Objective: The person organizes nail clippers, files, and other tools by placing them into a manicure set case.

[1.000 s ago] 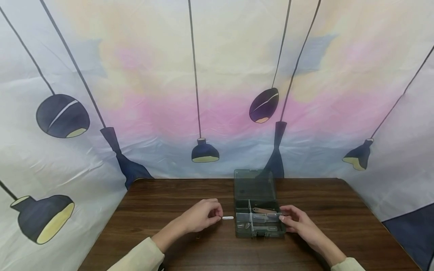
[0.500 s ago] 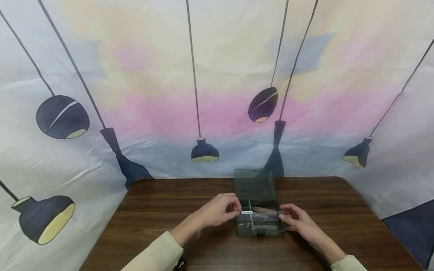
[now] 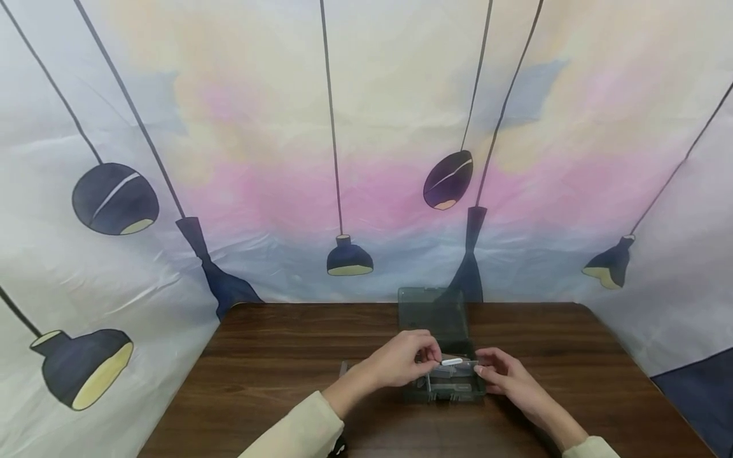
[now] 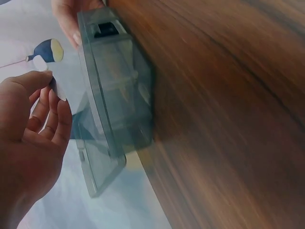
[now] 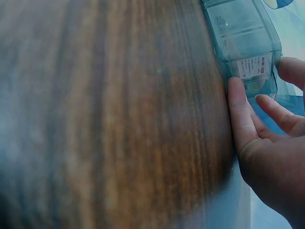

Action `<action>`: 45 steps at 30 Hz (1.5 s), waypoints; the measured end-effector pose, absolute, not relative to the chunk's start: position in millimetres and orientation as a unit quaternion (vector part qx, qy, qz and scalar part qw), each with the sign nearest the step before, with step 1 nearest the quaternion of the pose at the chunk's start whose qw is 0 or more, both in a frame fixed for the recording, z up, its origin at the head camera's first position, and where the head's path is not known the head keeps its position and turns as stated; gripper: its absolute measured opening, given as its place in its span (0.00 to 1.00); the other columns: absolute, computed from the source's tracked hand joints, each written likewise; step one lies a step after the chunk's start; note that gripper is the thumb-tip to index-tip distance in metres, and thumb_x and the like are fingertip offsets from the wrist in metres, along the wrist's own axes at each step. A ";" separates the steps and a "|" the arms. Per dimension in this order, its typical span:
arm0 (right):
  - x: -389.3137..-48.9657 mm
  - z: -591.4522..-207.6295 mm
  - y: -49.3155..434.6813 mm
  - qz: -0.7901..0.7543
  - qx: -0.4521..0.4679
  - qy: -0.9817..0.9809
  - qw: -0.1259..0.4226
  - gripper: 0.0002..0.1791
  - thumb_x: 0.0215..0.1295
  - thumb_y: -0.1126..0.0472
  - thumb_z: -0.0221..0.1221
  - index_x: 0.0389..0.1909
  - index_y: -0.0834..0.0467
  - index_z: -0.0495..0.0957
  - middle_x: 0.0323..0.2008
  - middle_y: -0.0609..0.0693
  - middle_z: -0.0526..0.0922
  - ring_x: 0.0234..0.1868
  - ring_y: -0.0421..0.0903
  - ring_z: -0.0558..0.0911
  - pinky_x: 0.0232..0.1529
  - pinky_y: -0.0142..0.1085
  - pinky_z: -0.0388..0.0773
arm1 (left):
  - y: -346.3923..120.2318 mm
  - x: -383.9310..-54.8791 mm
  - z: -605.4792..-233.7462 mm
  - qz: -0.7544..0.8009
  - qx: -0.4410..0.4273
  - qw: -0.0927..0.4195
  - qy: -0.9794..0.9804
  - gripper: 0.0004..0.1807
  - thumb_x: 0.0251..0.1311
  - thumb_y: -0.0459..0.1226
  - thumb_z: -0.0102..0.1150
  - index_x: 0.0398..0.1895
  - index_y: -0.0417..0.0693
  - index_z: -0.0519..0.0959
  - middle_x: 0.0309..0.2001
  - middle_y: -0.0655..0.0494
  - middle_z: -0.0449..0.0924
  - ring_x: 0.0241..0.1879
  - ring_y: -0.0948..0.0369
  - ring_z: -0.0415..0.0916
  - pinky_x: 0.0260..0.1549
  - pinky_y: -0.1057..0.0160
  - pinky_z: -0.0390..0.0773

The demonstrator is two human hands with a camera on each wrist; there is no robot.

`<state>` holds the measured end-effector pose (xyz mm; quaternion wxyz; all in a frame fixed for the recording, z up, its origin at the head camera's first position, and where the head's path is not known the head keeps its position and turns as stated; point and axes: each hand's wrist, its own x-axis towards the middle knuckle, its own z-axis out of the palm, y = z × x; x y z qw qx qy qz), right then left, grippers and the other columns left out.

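A see-through grey-green plastic storage box (image 3: 458, 395) stands on the table, its lid (image 3: 431, 318) raised at the back. Over its compartments, my left hand (image 3: 403, 360) pinches a small slim item with a white rounded end (image 3: 452, 361). In the left wrist view a dark, shiny part of that item shows between thumb and fingers; its kind is unclear. At the box's right side, my right hand (image 3: 508, 374) holds the wall, thumb at the rim. The right wrist view shows its fingers low against the box near a printed label (image 5: 252, 67). Several small things lie inside, partly hidden by my left hand.
Dark wood table (image 3: 275, 343) surrounds the box. A small clear piece (image 3: 343, 367) lies left of it, beside my left forearm. Behind the table hangs a cloth (image 3: 275, 191) printed with lamps.
My left hand has moved right with the white-ended item, from beside the box to above its compartments. The right hand has stayed at the box's right side.
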<state>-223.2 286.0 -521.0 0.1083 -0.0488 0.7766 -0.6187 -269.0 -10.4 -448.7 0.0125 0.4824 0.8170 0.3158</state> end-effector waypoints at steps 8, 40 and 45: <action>-223.0 -523.6 287.9 -0.623 -0.057 0.773 0.109 0.34 0.80 0.54 0.60 0.74 0.71 0.62 0.64 0.66 0.75 0.59 0.55 0.80 0.52 0.49 0.85 | 17.9 -266.5 -456.5 0.310 0.481 0.012 0.820 0.02 0.72 0.34 0.67 0.43 0.51 0.83 0.39 0.65 0.79 0.37 0.78 0.74 0.39 0.78 0.77; -223.5 -520.2 285.7 -0.625 -0.058 0.771 0.107 0.32 0.80 0.56 0.60 0.74 0.70 0.63 0.64 0.66 0.73 0.59 0.55 0.80 0.52 0.49 0.85 | -58.9 -276.2 -450.2 0.303 0.422 0.020 0.855 0.06 0.72 0.37 0.68 0.48 0.52 0.85 0.44 0.65 0.81 0.43 0.71 0.78 0.45 0.70 0.80; -222.8 -520.8 287.2 -0.626 -0.061 0.770 0.107 0.33 0.80 0.56 0.60 0.74 0.70 0.63 0.65 0.67 0.72 0.59 0.56 0.80 0.52 0.49 0.85 | -92.3 -284.0 -455.8 0.302 0.399 0.032 0.866 0.07 0.71 0.36 0.68 0.49 0.48 0.85 0.45 0.63 0.81 0.44 0.66 0.80 0.47 0.64 0.83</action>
